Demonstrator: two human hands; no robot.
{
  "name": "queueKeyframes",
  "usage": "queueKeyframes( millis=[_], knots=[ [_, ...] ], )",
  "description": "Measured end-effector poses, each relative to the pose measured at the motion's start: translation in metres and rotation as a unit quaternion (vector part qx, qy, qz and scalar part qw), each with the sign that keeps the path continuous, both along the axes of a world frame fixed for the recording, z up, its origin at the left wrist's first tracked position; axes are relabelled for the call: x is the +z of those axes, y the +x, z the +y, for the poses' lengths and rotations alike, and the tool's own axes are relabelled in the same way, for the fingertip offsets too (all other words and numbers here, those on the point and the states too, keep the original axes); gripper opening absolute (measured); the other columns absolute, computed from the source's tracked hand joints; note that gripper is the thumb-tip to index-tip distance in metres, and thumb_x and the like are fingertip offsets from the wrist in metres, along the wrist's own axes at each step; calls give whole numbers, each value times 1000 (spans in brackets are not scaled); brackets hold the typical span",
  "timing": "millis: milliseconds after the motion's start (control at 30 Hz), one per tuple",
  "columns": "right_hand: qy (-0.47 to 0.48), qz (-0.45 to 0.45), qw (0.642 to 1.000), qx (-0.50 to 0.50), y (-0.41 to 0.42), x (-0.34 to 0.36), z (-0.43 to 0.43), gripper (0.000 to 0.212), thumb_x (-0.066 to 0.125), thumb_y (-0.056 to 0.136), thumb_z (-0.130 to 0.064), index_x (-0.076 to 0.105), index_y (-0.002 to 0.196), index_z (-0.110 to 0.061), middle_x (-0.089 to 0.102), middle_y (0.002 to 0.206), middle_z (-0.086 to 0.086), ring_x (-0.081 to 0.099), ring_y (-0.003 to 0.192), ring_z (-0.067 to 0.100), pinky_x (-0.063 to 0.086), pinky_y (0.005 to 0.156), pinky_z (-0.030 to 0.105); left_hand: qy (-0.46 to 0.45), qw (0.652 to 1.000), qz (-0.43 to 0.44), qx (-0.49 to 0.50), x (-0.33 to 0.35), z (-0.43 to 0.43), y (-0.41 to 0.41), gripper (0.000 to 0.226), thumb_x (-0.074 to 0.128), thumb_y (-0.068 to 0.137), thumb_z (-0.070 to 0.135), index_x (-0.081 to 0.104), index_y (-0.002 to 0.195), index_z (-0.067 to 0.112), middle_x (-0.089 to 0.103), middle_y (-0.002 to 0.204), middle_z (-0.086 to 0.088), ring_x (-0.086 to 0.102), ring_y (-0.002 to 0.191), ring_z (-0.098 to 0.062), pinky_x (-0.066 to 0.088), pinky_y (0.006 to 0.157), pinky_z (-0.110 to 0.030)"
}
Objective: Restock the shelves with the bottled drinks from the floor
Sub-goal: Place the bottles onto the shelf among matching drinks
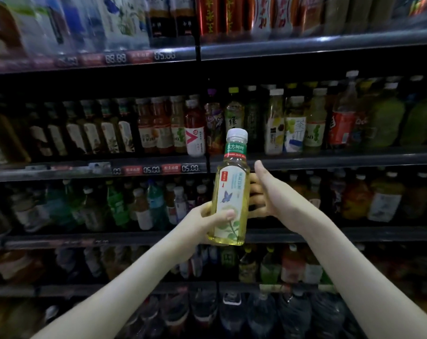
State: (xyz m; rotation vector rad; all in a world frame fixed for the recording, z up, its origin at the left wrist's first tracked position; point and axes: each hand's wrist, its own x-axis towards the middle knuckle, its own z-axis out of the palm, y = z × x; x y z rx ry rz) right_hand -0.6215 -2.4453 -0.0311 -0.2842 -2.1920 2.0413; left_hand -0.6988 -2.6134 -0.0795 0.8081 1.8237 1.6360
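While you face the drinks shelves [329, 159], your left hand [208, 216] grips the white-capped tea bottle [232, 189] low, and your right hand [268, 189] curls round its middle.

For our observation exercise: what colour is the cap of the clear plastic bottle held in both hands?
White cap on the plastic bottle; best in head view.

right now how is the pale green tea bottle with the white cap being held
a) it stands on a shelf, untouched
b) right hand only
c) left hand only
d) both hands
d: the left hand grips the lower part of the tea bottle with its thumb across the label, while the right hand curls its fingers round the far side, in front of the shelves.
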Motion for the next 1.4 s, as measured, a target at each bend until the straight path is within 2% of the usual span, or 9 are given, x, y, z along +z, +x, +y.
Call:
queueKeyframes(
  millis=[167, 300, 500, 633, 767, 967, 1133, 1267, 1400],
  knots=[
    [139, 2, 989, -49, -11, 6, -45, 57, 67, 80, -56, 46, 122, -25, 65, 104, -4, 68, 87, 12, 60, 64, 33, -68, 979, 152, 122, 9, -28, 0, 42, 77, 73, 50, 58, 109, 37, 70, 100, 15, 66, 90, 2, 52, 79, -20],
    [101, 37, 990, -89, -45, 0, -88, 58, 76, 75, -47, 47, 116, -19, 65, 106, 1, 68, 89, 17, 61, 69, 44, -62, 959, 225, 158, 13, -67, -18, 51, 74, 69, 62, 56, 114, 45, 70, 96, 23, 64, 87, 9, 51, 78, -14],
    [63, 128, 985, -100, -116, -3, -156, 45, 80, 75, -35, 54, 109, -24, 68, 98, -7, 67, 89, 6, 58, 79, 33, -141, 908, 355, 173, 39, -142, -90, 54, 58, 67, 80, 38, 115, 67, 67, 102, 25, 61, 94, 8, 51, 83, -20],
    [18, 152, 980, -124, -182, -6, -196, 48, 80, 75, -34, 53, 114, -24, 66, 104, -7, 65, 95, 7, 55, 86, 34, -234, 827, 463, 217, 36, -193, -158, 68, 37, 87, 71, 31, 146, 38, 52, 136, 14, 49, 123, -6, 43, 99, -24],
    [-66, 174, 968, -166, -258, -4, -224, 48, 79, 78, -27, 49, 115, -20, 64, 107, -2, 64, 99, 14, 54, 90, 42, -300, 789, 475, 248, 25, -244, -249, 65, 37, 94, 60, 30, 149, 25, 38, 150, 5, 33, 137, -14, 29, 110, -27],
    [-56, 232, 940, -244, -347, 0, -254, 56, 80, 78, -22, 44, 121, -19, 61, 108, -6, 60, 100, 7, 45, 78, 19, -301, 769, 479, 298, 20, -286, -370, 56, 51, 96, 37, 35, 147, 18, 36, 149, -7, 34, 137, -25, 31, 111, -36],
    [9, 244, 931, -271, -393, -2, -272, 62, 77, 81, -24, 38, 129, -20, 56, 111, -10, 55, 99, 3, 39, 86, 19, -236, 730, 558, 316, 6, -278, -423, 40, 61, 91, 26, 60, 124, 3, 57, 127, -20, 53, 119, -37, 37, 105, -49],
    [68, 217, 933, -280, -424, -5, -279, 63, 80, 76, -29, 44, 128, -21, 59, 106, -12, 57, 96, 6, 42, 85, 21, -213, 726, 574, 314, -23, -283, -447, 48, 42, 91, 37, 68, 106, -1, 65, 104, -18, 62, 101, -38, 45, 97, -51],
    [106, 186, 928, -306, -450, -2, -289, 65, 79, 77, -33, 42, 129, -20, 57, 107, -7, 55, 94, 12, 41, 79, 25, -218, 709, 611, 277, -37, -293, -459, 67, 19, 101, 49, 66, 109, 2, 64, 101, -13, 50, 107, -32, 53, 84, -47]
  ],
)
